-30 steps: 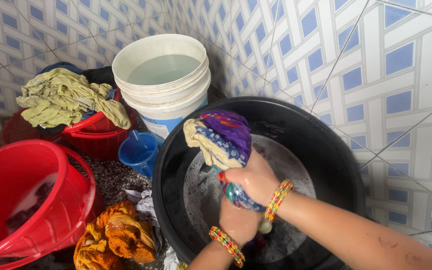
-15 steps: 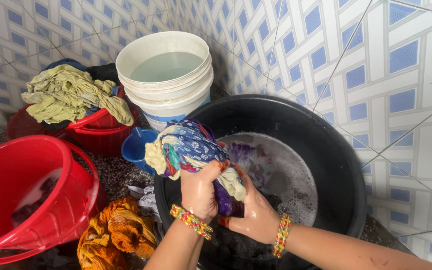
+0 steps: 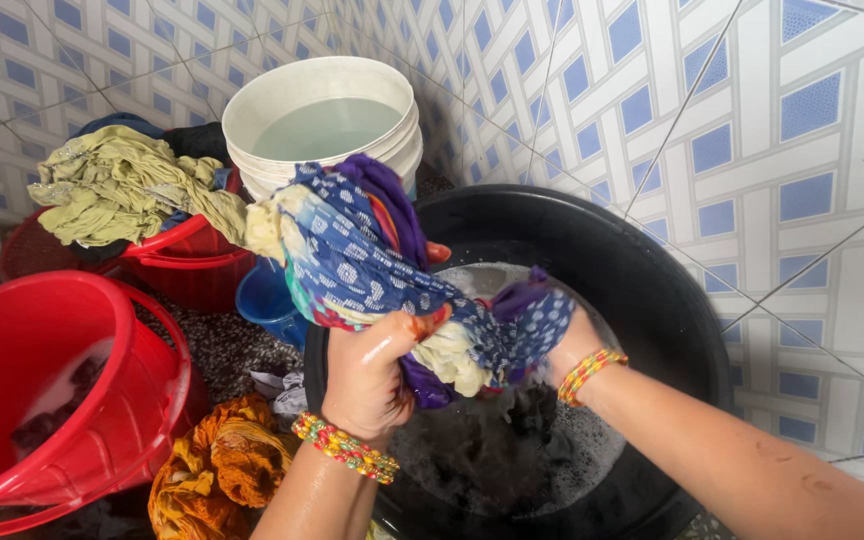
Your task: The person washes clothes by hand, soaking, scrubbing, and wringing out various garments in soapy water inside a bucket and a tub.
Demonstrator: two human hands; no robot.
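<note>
At the left stands a red bucket (image 3: 47,400). The left hand (image 3: 370,375) has its fingers closed tight around a wet blue patterned cloth (image 3: 382,265), held above the black basin (image 3: 652,290); the right hand (image 3: 564,340) grips its other end, fingers mostly hidden.

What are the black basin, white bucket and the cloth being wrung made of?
Black basin: likely plastic, smooth with a dull sheen. White bucket: plastic too, matte moulded rim. Cloth in the left hand and right hand: thin printed fabric, probably cotton, wet and creased.
</note>
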